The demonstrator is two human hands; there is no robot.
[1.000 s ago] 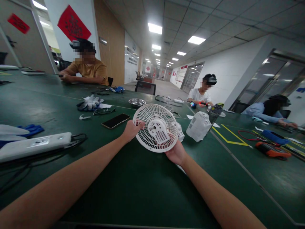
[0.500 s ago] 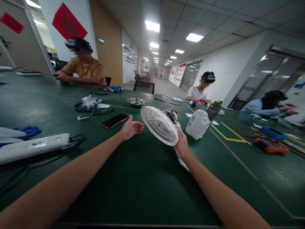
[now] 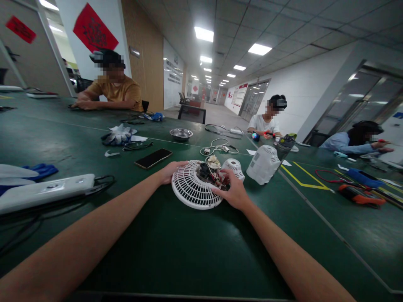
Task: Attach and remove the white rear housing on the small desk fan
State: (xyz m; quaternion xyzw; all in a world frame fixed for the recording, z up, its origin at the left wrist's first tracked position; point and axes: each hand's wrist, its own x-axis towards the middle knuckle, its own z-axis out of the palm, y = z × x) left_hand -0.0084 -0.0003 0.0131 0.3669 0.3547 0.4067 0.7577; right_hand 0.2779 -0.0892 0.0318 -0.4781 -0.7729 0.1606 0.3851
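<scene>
A round white fan grille (image 3: 197,191) lies low over the green table with its back side up. The dark fan motor (image 3: 208,172) and its wires sit exposed at the grille's centre. My left hand (image 3: 172,171) holds the grille's left rim, its fingertips partly hidden. Curved round the motor's right side, my right hand (image 3: 232,191) has its thumb on the grille and its fingers at the wires. Just behind that hand stands a white slotted housing (image 3: 234,167). A white power cable (image 3: 217,147) loops behind the motor.
A white plastic cover (image 3: 263,165) and a dark bottle (image 3: 286,147) stand to the right. Left of the grille lie a phone (image 3: 153,158), gloves (image 3: 118,135) and a white power strip (image 3: 47,193). A metal bowl (image 3: 181,134) sits behind. Several people sit around the table.
The grille has turned over from its front face to its motor side and come down. My left hand let go, then took its rim again; my right hand moved to the motor.
</scene>
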